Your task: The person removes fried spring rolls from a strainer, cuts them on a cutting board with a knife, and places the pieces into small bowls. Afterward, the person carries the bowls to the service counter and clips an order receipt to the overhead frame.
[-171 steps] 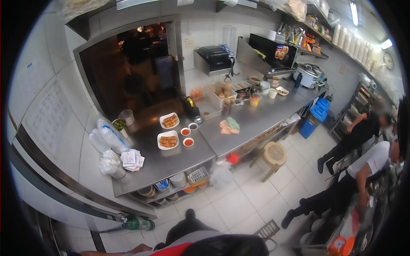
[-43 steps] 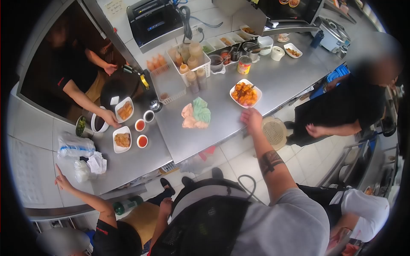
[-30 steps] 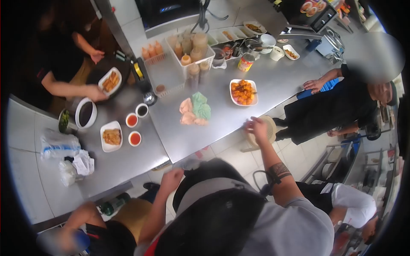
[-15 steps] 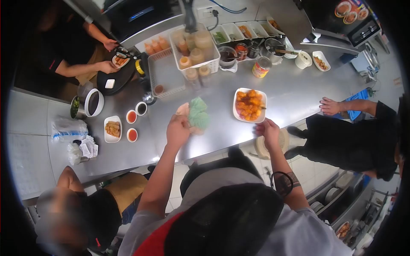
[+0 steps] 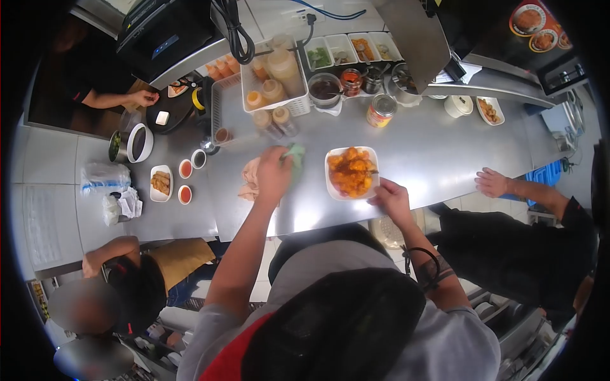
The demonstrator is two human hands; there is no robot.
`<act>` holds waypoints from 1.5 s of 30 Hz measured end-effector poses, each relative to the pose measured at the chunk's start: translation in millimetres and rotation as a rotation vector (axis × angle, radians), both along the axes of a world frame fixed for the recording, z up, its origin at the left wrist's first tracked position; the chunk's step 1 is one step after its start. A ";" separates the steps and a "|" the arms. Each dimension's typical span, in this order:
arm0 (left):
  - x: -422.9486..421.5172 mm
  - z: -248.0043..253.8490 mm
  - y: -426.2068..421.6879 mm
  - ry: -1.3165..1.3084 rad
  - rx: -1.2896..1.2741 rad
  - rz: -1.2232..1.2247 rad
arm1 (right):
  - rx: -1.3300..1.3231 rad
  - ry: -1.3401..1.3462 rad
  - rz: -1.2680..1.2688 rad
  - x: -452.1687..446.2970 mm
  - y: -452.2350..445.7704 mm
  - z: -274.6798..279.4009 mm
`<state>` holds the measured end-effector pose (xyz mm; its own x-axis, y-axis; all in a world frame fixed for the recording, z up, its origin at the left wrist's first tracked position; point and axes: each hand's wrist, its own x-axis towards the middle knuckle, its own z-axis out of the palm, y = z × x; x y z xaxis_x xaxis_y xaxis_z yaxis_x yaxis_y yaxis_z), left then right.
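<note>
Green cloth [image 5: 296,155], left hand [image 5: 274,174], fingers clamped on it, right hand [image 5: 393,200], fingers pinching white dish [image 5: 373,154]

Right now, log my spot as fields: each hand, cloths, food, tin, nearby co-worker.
Left hand: on green cloth, grip partly hidden
Peach cloth: counter, beside left hand
Right hand: holding near-right corner of square white bowl
Food: orange-glazed chunks, in bowl
Labelled tin: upright, beyond bowl
Co-worker's hand: at counter edge, right side
</note>
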<state>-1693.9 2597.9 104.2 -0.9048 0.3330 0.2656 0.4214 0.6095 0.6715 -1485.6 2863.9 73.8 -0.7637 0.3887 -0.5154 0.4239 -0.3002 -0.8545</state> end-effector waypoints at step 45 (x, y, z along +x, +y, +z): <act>-19.6 26.5 -3.0 -0.016 -0.318 -0.303 | 0.147 -0.029 0.074 -15.5 15.9 3.5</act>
<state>-1713.5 2594.9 130.7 -0.7565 0.6472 0.0938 0.6044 0.6371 0.4784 -1501.1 2879.8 77.3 -0.7785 0.4051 -0.4794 0.4655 -0.1397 -0.8740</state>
